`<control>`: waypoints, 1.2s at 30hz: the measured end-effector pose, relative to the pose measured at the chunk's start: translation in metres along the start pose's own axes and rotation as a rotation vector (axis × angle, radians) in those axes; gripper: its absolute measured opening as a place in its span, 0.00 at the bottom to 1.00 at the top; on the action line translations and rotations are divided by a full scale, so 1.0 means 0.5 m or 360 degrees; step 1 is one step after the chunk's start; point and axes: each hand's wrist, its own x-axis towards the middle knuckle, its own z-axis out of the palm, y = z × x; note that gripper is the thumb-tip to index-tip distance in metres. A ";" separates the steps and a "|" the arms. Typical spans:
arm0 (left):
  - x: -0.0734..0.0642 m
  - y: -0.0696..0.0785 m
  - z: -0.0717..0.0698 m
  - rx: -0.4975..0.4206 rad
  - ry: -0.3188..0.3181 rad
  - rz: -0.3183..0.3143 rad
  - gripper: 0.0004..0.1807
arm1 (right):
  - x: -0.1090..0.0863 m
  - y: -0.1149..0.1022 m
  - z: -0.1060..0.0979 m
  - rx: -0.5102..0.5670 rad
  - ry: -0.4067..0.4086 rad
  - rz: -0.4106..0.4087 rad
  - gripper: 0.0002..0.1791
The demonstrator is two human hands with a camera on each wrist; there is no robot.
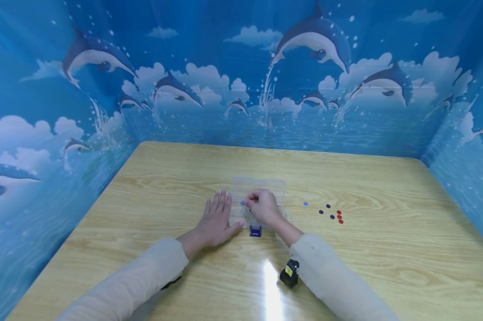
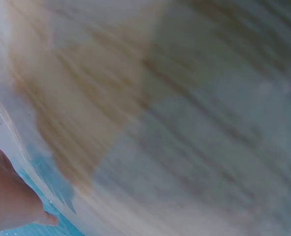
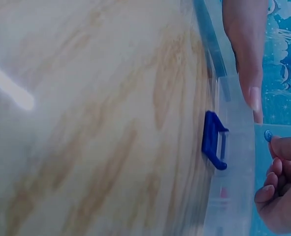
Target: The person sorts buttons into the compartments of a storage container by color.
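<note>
A clear plastic box [image 1: 280, 188] with a blue latch [image 3: 210, 141] on its near side stands on the table, its lid raised at the back. Between thumb and fingertips, my right hand [image 1: 264, 210] pinches a small round blue button [image 3: 268, 135] over the box. My left hand [image 1: 216, 226] lies with straight fingers at the box's left side, its thumb at the front edge. The right wrist view shows the left thumb against the box wall. Inside the box, contents are mostly hidden by the right hand; a faint reddish spot shows through the wall.
To the right of the box, several small buttons lie on the wooden table [image 1: 386, 249]: a light blue button [image 1: 305, 203], dark blue ones [image 1: 321, 211] and a short row of red ones [image 1: 339, 217]. A dolphin-print curtain [image 1: 209, 120] encloses the table's back and sides.
</note>
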 end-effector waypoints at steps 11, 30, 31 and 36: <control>-0.002 0.000 0.002 -0.0002 0.0029 0.0012 0.48 | -0.007 -0.013 0.018 -0.0246 0.0049 -0.0078 0.05; -0.004 0.005 -0.004 -0.0019 0.0013 0.0012 0.48 | -0.008 -0.012 0.027 -0.0509 0.0019 -0.0230 0.04; -0.003 0.005 -0.005 -0.0019 0.0006 0.0006 0.48 | -0.007 -0.011 0.026 -0.0493 0.0006 -0.0217 0.04; -0.002 0.004 -0.004 -0.0004 -0.0015 -0.0012 0.48 | -0.009 -0.009 0.021 -0.0434 0.0035 -0.0255 0.06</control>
